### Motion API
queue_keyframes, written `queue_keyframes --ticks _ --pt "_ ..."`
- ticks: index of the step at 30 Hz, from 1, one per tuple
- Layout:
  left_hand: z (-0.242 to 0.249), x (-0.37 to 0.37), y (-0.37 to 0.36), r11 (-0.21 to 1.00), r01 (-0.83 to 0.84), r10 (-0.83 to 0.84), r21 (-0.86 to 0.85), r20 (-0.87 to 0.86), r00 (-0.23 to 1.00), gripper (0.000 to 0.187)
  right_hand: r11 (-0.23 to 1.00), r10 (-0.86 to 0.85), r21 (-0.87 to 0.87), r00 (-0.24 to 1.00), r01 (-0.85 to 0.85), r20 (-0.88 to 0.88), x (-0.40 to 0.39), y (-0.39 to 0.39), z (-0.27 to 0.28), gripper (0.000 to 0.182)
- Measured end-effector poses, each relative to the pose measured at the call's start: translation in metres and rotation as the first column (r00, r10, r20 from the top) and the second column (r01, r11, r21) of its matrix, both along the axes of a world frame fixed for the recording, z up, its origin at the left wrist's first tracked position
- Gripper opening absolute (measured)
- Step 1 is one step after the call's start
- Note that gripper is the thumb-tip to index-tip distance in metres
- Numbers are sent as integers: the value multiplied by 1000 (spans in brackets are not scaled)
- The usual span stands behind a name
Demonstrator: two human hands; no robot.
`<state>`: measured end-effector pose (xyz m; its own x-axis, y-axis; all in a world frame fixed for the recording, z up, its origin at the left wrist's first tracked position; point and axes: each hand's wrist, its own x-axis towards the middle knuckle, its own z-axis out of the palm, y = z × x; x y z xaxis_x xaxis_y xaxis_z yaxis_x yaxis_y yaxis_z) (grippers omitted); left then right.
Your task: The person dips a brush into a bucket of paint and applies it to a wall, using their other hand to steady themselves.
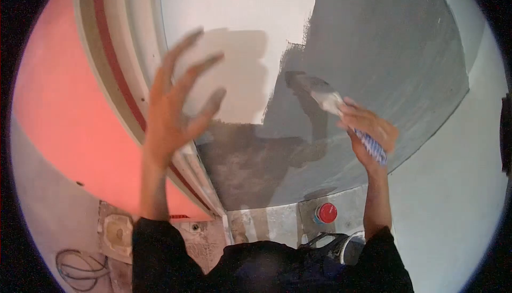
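My right hand [370, 127] is wrapped round a paintbrush [326, 99] with a blue-and-white patterned handle. The brush's dark bristles point up and left, over the grey painted part of the wall [384, 42]. To the left, my left hand [176, 98] is raised with its fingers spread and nothing in it, near the door frame and the white part of the wall [240, 0]. A ragged edge divides the grey from the white. Shadows of the hands and body fall on the wall.
A moulded frame with a red stripe [120, 74] curves down the left, beside a pink-lit surface [58, 101]. On the floor are a red-lidded can [326, 213], a bucket [352, 249], a coiled hose [80, 271] and a stained tray-like object [117, 231].
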<state>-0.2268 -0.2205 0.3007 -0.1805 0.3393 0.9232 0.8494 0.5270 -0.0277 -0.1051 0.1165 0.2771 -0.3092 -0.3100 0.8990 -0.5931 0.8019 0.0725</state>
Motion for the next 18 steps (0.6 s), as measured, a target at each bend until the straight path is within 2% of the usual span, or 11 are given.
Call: queue_keyframes --ticks 2,4,7,10,18 --pt "43 -27 -9 998 -40 29 -48 -208 978 53 999 22 -50 997 -18 77 -14 -13 11 24" --pt "75 -58 -17 990 -124 87 -64 -419 904 60 996 22 -85 991 -11 132 -16 -29 31 23" --pt "99 -64 -23 819 -508 447 -269 -257 857 85 997 16 -71 981 -2 194 -19 -29 44 22" --pt "90 -58 -8 800 -559 475 -216 -341 811 65 994 48 -104 967 -22 251 -23 -31 47 18" --pt "83 -67 -8 753 -627 534 -200 -371 760 67 993 12 -115 953 24 302 -34 -37 55 15"
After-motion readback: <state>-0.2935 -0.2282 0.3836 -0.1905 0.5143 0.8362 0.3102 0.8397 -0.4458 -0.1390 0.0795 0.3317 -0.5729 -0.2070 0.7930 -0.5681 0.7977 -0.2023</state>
